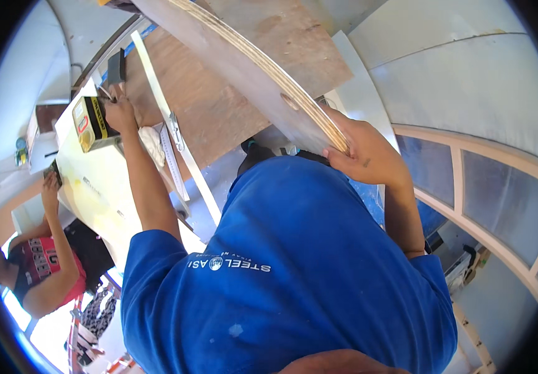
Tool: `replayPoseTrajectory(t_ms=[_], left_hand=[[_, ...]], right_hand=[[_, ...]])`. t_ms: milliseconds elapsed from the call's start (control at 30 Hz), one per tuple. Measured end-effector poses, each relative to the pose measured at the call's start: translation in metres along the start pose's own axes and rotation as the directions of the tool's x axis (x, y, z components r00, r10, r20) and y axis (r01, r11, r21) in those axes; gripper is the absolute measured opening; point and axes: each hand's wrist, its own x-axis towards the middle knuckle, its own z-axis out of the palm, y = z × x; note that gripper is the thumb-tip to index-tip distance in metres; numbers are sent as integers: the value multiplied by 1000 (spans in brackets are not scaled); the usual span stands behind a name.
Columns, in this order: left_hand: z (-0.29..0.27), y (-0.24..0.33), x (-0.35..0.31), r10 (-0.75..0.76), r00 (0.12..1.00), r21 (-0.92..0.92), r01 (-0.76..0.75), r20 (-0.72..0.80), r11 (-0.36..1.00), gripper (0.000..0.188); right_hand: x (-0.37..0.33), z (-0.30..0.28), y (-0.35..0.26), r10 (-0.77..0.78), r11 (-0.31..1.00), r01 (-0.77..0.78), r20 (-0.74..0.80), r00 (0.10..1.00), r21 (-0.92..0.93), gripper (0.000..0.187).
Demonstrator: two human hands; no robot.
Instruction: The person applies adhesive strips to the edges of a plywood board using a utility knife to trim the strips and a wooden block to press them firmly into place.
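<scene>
Far left: co-worker (69, 268) in red-and-black sleeveless top, one hand (51, 187) raised against a small dark object, too small to identify. Next, beside a pale yellow surface (104, 199): yellow-and-black box (88, 121), directly left of the left hand (121, 117). Left hand: fingers curled near the box and a dark block (117, 65); not possible to tell which, if either, is gripped. Just right of the left hand: crumpled white cloth (152, 144), then perforated white strip (172, 156) and long pale strip (147, 75) with metal fitting (176, 132). Further right: brown board (206, 118), lying flat. Centre: large plywood panel (250, 84), slanting from top edge of view down toward the body, above the brown board as seen, with smooth grey-white face, layered edge and small oval slot (289, 101) near the close end. Contact between panel and board: not possible to tell. Right hand (371, 149): closed on the near end of the panel, thumb on one side, fingers mostly hidden behind. Judge panel as stiff, fairly heavy and awkward in length; expect a smooth face with little grip and corners prone to chipping. Take hold at the layered edges, one hand toward each end; guard against splinters. Far right: wood-framed windows (459, 181).
</scene>
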Motion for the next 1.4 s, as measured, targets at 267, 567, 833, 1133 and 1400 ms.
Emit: replayPoseTrajectory(t_ms=[267, 567, 833, 1133, 1400], left_hand=[[-71, -7, -41, -412, 880, -941, 314, 237, 128, 50], [-173, 170, -248, 111, 833, -707, 524, 542, -474, 50], [-220, 248, -313, 63, 856, -695, 458, 513, -554, 50], [-217, 228, -312, 224, 759, -505, 592, 612, -628, 55], [-196, 204, -298, 288, 778, -612, 620, 558, -490, 55]], right_hand=[[18, -17, 48, -477, 876, 427, 266, 838, 225, 106], [34, -19, 79, -599, 777, 418, 349, 721, 471, 122], [81, 16, 21, -460, 743, 162, 319, 829, 649, 110], [293, 48, -47, -420, 880, 392, 52, 906, 269, 108], [324, 55, -43, -438, 885, 447, -90, 894, 130, 34]])
